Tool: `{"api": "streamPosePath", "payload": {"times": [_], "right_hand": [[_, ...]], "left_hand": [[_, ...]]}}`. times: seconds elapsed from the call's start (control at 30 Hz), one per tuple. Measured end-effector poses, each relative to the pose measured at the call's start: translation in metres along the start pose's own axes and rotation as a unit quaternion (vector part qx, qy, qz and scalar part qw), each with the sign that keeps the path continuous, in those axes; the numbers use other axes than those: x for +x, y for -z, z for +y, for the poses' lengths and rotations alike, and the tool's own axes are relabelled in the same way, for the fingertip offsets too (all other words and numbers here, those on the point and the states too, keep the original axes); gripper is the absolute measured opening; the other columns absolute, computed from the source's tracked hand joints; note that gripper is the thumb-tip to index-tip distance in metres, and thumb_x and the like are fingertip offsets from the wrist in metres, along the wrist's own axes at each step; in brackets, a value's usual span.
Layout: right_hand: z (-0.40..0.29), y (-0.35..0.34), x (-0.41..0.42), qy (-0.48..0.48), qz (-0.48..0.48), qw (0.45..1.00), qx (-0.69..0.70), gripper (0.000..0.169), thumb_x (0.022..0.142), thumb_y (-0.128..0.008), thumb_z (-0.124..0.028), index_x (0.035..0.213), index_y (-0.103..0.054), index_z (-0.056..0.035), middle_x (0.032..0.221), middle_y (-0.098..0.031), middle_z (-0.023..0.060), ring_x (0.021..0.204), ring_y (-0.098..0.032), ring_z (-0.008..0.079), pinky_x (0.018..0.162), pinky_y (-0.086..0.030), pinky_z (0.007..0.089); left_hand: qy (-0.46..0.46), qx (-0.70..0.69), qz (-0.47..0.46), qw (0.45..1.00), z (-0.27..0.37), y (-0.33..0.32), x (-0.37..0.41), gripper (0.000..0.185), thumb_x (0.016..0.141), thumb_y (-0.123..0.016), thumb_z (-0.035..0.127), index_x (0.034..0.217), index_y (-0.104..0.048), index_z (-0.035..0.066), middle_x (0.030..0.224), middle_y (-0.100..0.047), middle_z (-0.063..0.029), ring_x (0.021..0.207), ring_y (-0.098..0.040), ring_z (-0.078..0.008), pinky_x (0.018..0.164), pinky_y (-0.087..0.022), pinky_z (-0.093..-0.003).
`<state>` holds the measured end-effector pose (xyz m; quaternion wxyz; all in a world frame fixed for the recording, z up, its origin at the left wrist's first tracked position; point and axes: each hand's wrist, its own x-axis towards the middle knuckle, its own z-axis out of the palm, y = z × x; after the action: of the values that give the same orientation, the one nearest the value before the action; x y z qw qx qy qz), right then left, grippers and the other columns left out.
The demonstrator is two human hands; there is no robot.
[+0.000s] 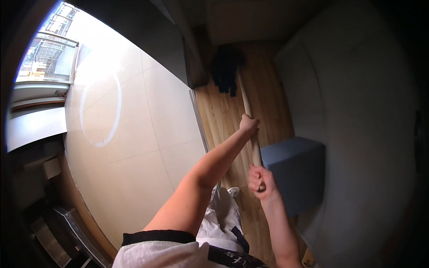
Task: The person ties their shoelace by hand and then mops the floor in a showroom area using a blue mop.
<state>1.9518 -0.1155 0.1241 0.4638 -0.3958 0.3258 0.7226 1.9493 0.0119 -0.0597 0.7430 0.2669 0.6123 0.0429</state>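
My left hand [249, 125] grips a pale wooden mop handle [245, 95] partway along its length. Lower down, near the end of the handle, my right hand [263, 182] is closed around it. From my hands the handle runs away from me to a dark mop head [228, 70], whose strands spread over the wood-plank floor [221, 117]. The mop head lies in shadow beside the corner of a dark cabinet.
A blue-grey box-shaped stool or bin [295, 177] stands close to my right hand. Pale floor tiles [130, 134] meet the wood planks on the left, under bright light from a window [47, 60]. A pale wall or panel [358, 134] fills the right side.
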Motion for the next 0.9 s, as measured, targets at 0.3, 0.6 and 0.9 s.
{"api": "streamPosePath", "payload": {"times": [0.3,0.6,0.9], "right_hand": [[0.081,0.046,-0.029,0.04,-0.058,0.987,0.142,0.011,0.079,-0.051,-0.01,0.09,-0.05,-0.0081,0.054,-0.036,-0.0047,0.038,-0.034,0.0049,0.034,-0.027,0.019],[0.182,0.118,-0.16,0.012,-0.047,0.981,0.19,0.009,0.082,-0.046,-0.008,0.09,-0.049,-0.0049,0.055,-0.037,-0.0007,0.039,-0.033,0.0082,0.035,-0.028,0.0209],[0.236,0.153,-0.241,-0.02,0.128,0.992,-0.007,0.009,0.085,-0.046,-0.007,0.094,-0.045,-0.0045,0.057,-0.039,-0.0002,0.04,-0.036,0.0067,0.034,-0.028,0.0198]], "left_hand": [[-0.002,0.11,-0.052,0.993,-0.05,0.014,-0.064,0.038,0.071,-0.054,0.006,0.1,-0.032,-0.002,0.081,-0.053,-0.0191,0.056,-0.059,-0.0279,0.044,-0.05,-0.0365],[0.104,0.069,-0.14,0.982,-0.157,-0.006,-0.212,0.032,0.073,-0.058,0.007,0.088,-0.031,0.004,0.067,-0.046,-0.0101,0.05,-0.052,-0.0201,0.043,-0.05,-0.0335],[0.371,-0.104,-0.179,0.905,-0.27,-0.008,-0.291,0.007,0.077,-0.052,0.003,0.076,-0.045,0.0,0.061,-0.046,-0.0106,0.049,-0.05,-0.0237,0.048,-0.05,-0.0432]]}}
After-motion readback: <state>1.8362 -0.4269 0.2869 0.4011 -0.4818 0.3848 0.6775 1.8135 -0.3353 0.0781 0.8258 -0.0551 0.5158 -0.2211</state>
